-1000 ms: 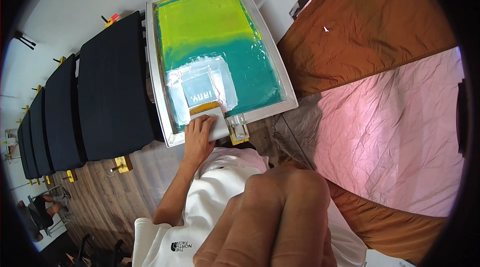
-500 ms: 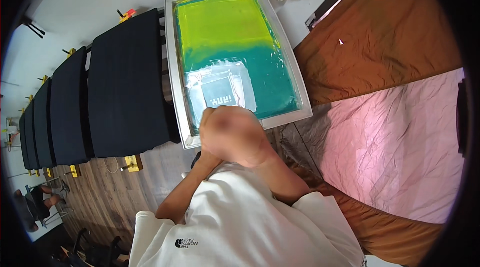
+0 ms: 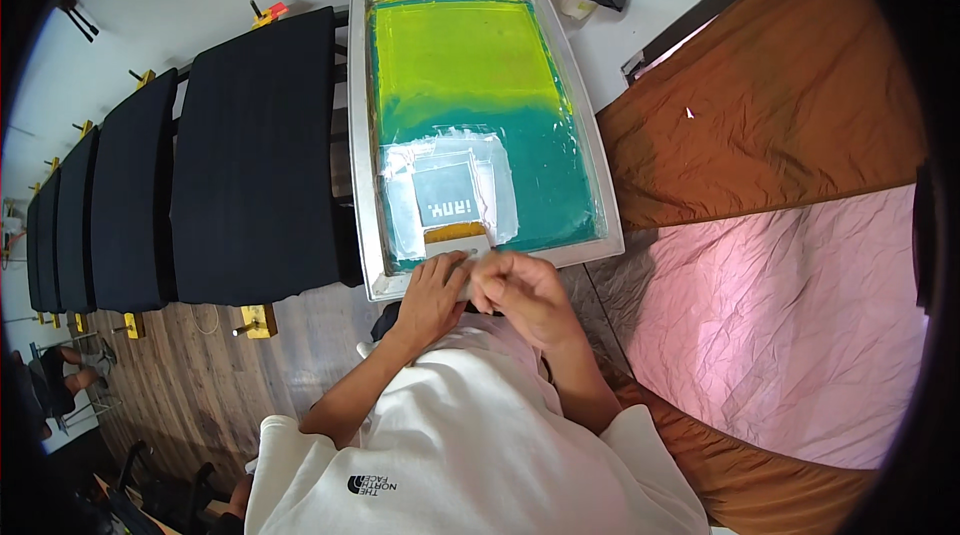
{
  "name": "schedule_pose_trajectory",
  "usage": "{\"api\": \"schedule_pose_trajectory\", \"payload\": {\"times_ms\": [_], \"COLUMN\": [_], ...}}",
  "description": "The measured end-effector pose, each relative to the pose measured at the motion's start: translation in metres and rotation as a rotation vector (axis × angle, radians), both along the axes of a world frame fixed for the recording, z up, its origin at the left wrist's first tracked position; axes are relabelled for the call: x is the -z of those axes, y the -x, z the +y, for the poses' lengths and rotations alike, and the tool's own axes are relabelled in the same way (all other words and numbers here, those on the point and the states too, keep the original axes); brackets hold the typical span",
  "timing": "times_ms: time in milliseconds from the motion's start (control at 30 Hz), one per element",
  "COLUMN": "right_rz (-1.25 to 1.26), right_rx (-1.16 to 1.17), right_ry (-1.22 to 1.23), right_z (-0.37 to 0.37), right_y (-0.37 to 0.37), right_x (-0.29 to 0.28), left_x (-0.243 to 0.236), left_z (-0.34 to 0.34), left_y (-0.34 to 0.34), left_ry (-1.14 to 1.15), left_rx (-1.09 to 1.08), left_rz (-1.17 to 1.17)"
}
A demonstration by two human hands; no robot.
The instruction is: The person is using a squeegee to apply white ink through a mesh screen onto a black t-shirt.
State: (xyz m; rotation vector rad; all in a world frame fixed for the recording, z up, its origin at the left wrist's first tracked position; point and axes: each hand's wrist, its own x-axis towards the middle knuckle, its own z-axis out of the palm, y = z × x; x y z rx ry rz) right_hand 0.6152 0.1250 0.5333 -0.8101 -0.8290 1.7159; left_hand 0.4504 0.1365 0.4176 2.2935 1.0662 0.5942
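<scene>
Head view: your left hand lay on the grey plate by the screen frame; your right hand curled beside it; couldn't tell either grip.

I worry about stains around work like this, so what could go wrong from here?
The left hand rests on the squeegee, close to the white smears; if these are wet, it could get marked.
The right hand, blurred beside it, might nudge the squeegee askew.
The white shirt appears near the frame's lower edge and might brush it.
</scene>
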Motion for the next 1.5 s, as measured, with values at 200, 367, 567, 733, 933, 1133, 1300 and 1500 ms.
{"api": "schedule_pose_trajectory", "payload": {"times_ms": [200,367,567,733,933,1133,1300,1500], "right_rz": [-0.308,-1.806,-1.289,-1.388,-1.528,-1.556,-1.639,-1.665], "right_rx": [-0.347,-0.534,-0.633,-0.354,-0.051,-0.378,-0.352,-0.354], "right_ry": [0.375,-0.466,0.135,-0.287,-0.859,-0.46,-0.373,-0.273], "right_z": [-0.085,-0.174,-0.064,0.022,0.053,0.065,0.07,0.075], "right_y": [-0.149,-0.19,-0.159,-0.093,-0.026,-0.001,0.0,0.006], "right_x": [0.087,0.195,0.099,-0.004,0.021,0.068,0.055,0.06], "left_x": [-0.005,-0.019,-0.04,-0.056,-0.049,-0.041,-0.127,-0.233], "left_z": [0.005,0.008,0.02,0.046,0.047,0.046,0.032,-0.013], "left_y": [0.001,-0.003,-0.003,-0.01,-0.016,-0.007,0.015,0.058], "left_ry": [0.05,0.064,0.119,0.119,0.027,0.204,0.268,0.25], "left_rx": [-0.008,0.041,0.029,-0.05,-0.177,-0.226,-0.137,0.33], "left_rz": [0.047,0.14,0.173,0.132,0.142,0.135,-0.053,-1.025]}}
